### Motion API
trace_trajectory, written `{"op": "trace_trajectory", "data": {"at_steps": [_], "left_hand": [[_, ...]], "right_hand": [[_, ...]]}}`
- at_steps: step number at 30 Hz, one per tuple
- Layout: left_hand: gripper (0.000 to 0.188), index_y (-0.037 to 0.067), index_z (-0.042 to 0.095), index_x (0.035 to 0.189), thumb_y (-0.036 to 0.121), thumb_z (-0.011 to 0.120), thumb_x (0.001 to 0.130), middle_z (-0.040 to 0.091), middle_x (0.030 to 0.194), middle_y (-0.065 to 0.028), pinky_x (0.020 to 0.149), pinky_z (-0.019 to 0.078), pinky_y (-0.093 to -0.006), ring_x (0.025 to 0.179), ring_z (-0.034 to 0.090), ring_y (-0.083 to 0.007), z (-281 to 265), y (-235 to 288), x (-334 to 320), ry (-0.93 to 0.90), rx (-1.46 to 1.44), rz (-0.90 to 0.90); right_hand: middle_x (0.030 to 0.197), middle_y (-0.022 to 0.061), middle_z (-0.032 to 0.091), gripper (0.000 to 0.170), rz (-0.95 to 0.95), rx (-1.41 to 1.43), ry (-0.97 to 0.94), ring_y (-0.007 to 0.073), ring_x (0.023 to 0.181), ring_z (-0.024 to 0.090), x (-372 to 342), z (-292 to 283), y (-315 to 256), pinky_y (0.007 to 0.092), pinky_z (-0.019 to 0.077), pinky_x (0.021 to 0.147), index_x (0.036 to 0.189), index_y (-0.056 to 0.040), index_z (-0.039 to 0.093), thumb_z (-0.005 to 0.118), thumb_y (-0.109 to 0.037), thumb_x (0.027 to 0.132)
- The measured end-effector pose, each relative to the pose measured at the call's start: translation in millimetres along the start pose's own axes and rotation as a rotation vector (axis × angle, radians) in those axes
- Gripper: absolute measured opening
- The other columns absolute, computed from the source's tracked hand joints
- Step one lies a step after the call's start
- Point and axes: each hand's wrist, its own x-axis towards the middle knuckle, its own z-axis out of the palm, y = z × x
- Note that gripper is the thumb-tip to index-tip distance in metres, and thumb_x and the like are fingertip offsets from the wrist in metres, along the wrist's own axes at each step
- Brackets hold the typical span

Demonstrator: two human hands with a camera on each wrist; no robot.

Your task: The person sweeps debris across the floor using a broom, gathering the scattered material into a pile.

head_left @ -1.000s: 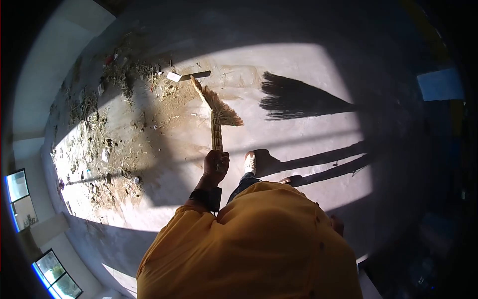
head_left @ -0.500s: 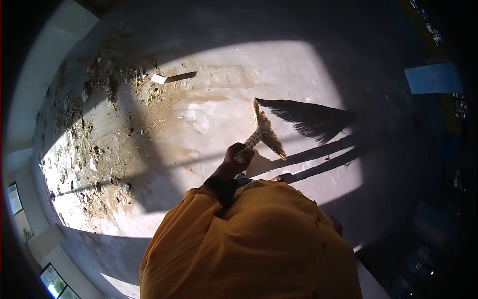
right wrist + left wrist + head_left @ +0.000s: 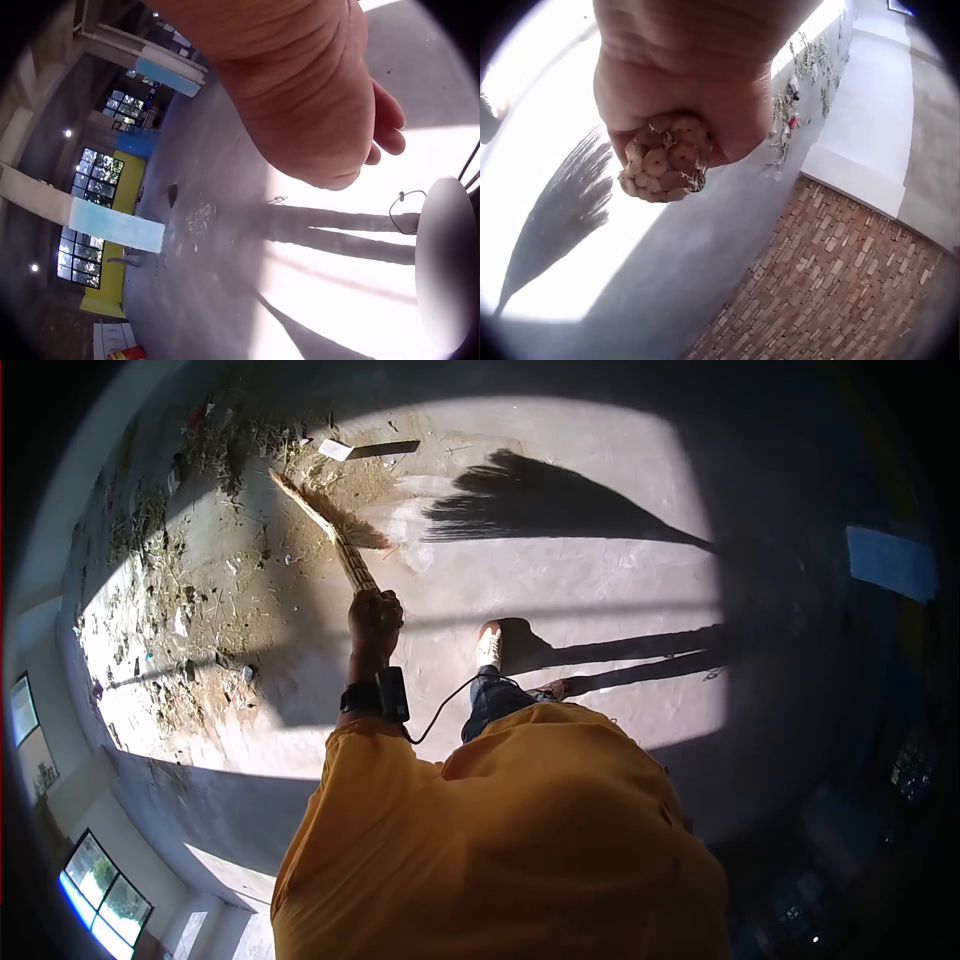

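My left hand (image 3: 375,622) grips a straw hand broom (image 3: 352,565) by its bound handle. The broom reaches out ahead and to the left, with its bristles fanned over the dusty floor beside scattered straw litter (image 3: 235,550). Seen in the left wrist view, the cut stalk ends of the broom handle (image 3: 664,161) stick out of the curled fist. The right hand (image 3: 315,112) shows only in the right wrist view, hanging with loosely bent fingers (image 3: 388,139) and nothing in it. In the head view, that hand is hidden.
A small white block (image 3: 335,450) stands on the floor past the broom. My shoe (image 3: 490,645) is on the sunlit floor, right of the left hand. A cable (image 3: 440,710) runs from the left wrist. Blue-painted pillars (image 3: 116,225) stand on the right side.
The broom first swung right toward my feet, then back out to the left, and it now reaches farther left than a second ago. My left hand kept its grip throughout.
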Motion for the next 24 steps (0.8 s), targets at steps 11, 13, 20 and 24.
{"op": "trace_trajectory", "data": {"at_steps": [11,13,20,24], "left_hand": [[0.015,0.002,0.037,0.084,0.011,0.044,0.075,0.038,0.067,-0.005,0.037,0.0328,-0.0174,0.051,0.039,-0.0083,43,-69,-13,-0.136,-0.078,-0.197],[0.018,0.001,0.037,0.087,0.012,0.044,0.074,0.04,0.069,-0.0062,0.037,0.0362,-0.0182,0.05,0.04,-0.0086,62,-101,-11,-0.146,-0.004,-0.281],[0.016,0.002,0.043,0.086,0.014,0.046,0.075,0.047,0.067,-0.0103,0.044,0.0407,-0.0226,0.053,0.048,-0.0138,158,-237,45,-0.242,0.039,-0.541],[0.018,0.006,0.043,0.086,0.005,0.053,0.071,0.047,0.069,-0.006,0.05,0.0408,-0.0238,0.058,0.049,-0.0109,217,-308,73,-0.712,1.118,0.108]], "right_hand": [[0.082,0.0086,0.054,0.03,0.452,0.587,-0.09,0.0148,0.066,0.053,153,-69,38,0.0282,0.044,0.057,0.106,-0.0068,0.048,0.04,-0.019,0.08],[0.083,0.0092,0.054,0.032,0.369,0.533,-0.096,0.0151,0.065,0.053,189,-98,27,0.0283,0.0444,0.056,0.109,-0.007,0.046,0.038,-0.02,0.081],[0.085,0.0099,0.052,0.036,0.74,1.174,-0.058,0.018,0.061,0.053,247,-112,127,0.0292,0.0454,0.054,0.113,-0.0075,0.042,0.039,-0.022,0.08],[0.085,0.0097,0.052,0.035,0.819,1.164,-0.017,0.0182,0.061,0.053,248,-128,179,0.029,0.0457,0.051,0.111,-0.0078,0.043,0.04,-0.022,0.08]]}}
